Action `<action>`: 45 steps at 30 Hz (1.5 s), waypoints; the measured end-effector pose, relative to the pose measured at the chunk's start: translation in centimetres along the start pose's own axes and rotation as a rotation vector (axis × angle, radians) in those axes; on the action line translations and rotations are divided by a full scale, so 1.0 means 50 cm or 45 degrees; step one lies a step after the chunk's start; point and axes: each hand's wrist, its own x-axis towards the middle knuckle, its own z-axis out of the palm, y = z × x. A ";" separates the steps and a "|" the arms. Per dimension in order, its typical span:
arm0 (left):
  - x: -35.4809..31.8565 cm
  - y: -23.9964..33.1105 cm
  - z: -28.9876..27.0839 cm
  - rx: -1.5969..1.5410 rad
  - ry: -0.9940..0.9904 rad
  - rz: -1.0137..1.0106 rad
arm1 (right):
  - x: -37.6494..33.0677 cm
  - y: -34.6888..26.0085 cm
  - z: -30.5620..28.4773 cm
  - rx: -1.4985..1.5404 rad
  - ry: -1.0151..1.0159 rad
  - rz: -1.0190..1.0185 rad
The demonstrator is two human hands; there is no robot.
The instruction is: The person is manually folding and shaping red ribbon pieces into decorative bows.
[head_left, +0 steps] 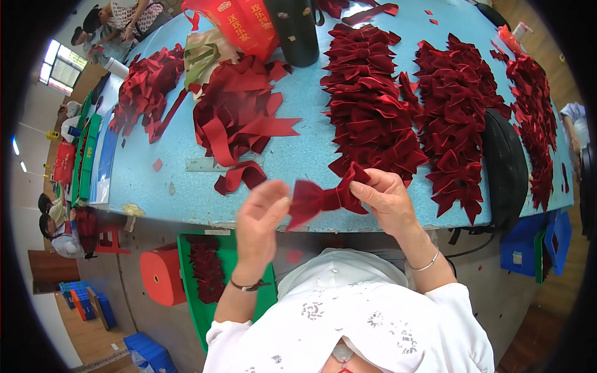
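Note:
A dark red velvet bow [323, 200] is stretched between my hands above the table's near edge. My right hand [382, 196] pinches its right loop between thumb and fingers. My left hand [260, 214] is beside the bow's left end, blurred by motion, its thumb and fingers apart; no firm grip shows. Just beyond lies a pile of loose red ribbon strips [239, 112], with one curled strip [241, 177] near my left fingers. Finished bows stand packed in a long row [367, 105] behind my right hand.
More bow rows [451, 118] and a far-right heap [532, 124] cover the blue table [143, 180]. A black bag [505, 168], dark bottle [297, 34], red bag [239, 22] and ruler [205, 165] lie about. Below are a green crate [193, 311] and red roll [163, 273].

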 end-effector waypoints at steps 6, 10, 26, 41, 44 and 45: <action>0.016 0.083 0.048 1.040 -0.365 0.451 | 0.004 -0.010 0.018 -0.018 -0.171 0.097; 0.025 0.054 0.066 0.664 -0.656 -0.271 | 0.007 0.003 0.009 -0.066 -0.297 0.137; 0.007 -0.022 0.042 0.232 -0.276 -0.202 | -0.016 0.034 0.030 -0.331 -0.057 -0.048; -0.017 -0.093 0.031 0.272 0.071 -0.036 | -0.013 0.086 0.065 -0.133 0.277 -0.225; -0.017 -0.084 0.044 0.107 0.050 -0.040 | -0.010 0.084 0.059 -0.103 0.265 -0.145; -0.016 -0.082 0.043 0.105 0.053 -0.041 | -0.009 0.082 0.057 -0.087 0.258 -0.104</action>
